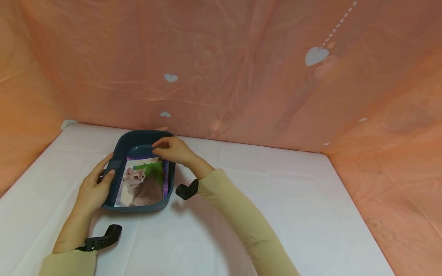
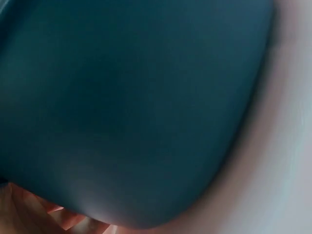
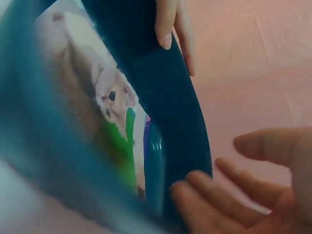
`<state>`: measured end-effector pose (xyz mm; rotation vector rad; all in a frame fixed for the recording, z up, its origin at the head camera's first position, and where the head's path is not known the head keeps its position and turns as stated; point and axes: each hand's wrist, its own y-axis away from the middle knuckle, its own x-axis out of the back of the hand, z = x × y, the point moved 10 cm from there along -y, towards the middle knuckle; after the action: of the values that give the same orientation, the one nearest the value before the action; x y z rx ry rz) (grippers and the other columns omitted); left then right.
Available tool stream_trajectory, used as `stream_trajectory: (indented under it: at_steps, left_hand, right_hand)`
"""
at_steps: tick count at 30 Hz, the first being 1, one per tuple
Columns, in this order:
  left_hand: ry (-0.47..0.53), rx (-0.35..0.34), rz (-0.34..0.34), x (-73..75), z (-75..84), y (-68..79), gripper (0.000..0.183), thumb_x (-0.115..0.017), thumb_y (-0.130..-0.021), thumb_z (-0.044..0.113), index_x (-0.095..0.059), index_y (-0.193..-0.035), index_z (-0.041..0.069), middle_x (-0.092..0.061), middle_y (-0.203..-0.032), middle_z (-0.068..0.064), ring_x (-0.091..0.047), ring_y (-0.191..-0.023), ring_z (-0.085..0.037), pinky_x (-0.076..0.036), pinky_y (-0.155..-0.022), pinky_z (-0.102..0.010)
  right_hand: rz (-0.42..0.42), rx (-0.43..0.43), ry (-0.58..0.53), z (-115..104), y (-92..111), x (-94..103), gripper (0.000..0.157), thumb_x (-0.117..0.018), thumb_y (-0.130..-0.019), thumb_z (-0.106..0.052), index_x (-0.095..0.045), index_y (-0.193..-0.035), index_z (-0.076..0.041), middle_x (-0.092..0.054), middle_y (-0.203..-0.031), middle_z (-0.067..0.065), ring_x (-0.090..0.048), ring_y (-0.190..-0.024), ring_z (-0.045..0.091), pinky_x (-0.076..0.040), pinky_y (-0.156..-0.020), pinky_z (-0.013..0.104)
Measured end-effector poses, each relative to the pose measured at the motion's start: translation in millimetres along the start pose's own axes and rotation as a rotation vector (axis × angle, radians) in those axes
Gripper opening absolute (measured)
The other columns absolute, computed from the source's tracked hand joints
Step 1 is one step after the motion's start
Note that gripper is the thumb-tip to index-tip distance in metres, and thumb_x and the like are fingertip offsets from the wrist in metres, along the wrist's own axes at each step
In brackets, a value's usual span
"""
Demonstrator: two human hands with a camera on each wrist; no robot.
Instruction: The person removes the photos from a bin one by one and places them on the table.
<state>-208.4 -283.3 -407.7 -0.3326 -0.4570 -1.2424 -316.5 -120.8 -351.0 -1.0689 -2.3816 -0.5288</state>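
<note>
A dark blue plastic bin (image 1: 138,209) is at the left of the table. My left hand (image 1: 92,192) grips its left wall, thumb over the rim and fingers along the outside. Inside lies a cat picture (image 1: 146,189) on top of other sheets, one with a purple edge (image 1: 166,178). Over the bin's far right corner is my right hand (image 1: 175,150), its fingers loosely bent and parted. The right wrist view shows nothing between that hand's thumb and fingers (image 3: 234,195). In the left wrist view the bin's outer wall (image 2: 136,107) fills most of the picture.
The bin stands on a white-covered table (image 1: 276,207). An orange-pink sheet with white hearts (image 1: 241,76) hangs behind the table and along its sides. Each wrist wears a black camera mount (image 1: 103,239).
</note>
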Motion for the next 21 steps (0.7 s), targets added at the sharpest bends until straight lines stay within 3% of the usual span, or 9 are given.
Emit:
stream_trajectory:
  at_steps: [7,12,21]
  left_hand:
    - [0.008,-0.006,-0.012,-3.4,2.4,0.5,0.052,-0.033,-0.104,0.028,-0.019,-0.154,0.022,-0.033,-0.140,-0.041,-0.037,-0.123,-0.058,-0.035,-0.093,-0.068]
    - [0.014,-0.020,-0.011,-2.9,2.2,0.5,0.052,-0.033,-0.104,0.029,-0.019,-0.153,0.023,-0.034,-0.139,-0.040,-0.039,-0.122,-0.057,-0.036,-0.091,-0.066]
    - [0.021,-0.033,-0.001,-1.5,0.4,1.2,0.052,-0.035,-0.104,0.029,-0.020,-0.153,0.021,-0.035,-0.139,-0.040,-0.040,-0.121,-0.055,-0.037,-0.090,-0.065]
  right_hand:
    - [-0.002,-0.111,0.033,10,-2,-3.7,0.033,-0.060,-0.093,-0.021,-0.065,-0.122,-0.007,-0.070,-0.111,0.011,-0.063,-0.099,0.020,-0.047,-0.080,0.022]
    - [-0.066,-0.121,0.073,13,-4,-13.4,0.032,-0.056,-0.095,-0.018,-0.064,-0.124,-0.005,-0.066,-0.117,0.009,-0.060,-0.102,0.018,-0.047,-0.082,0.023]
    - [-0.153,-0.123,0.218,13,-9,-22.9,0.035,-0.049,-0.098,-0.020,-0.060,-0.130,-0.009,-0.056,-0.135,0.006,-0.053,-0.122,0.019,-0.045,-0.093,0.026]
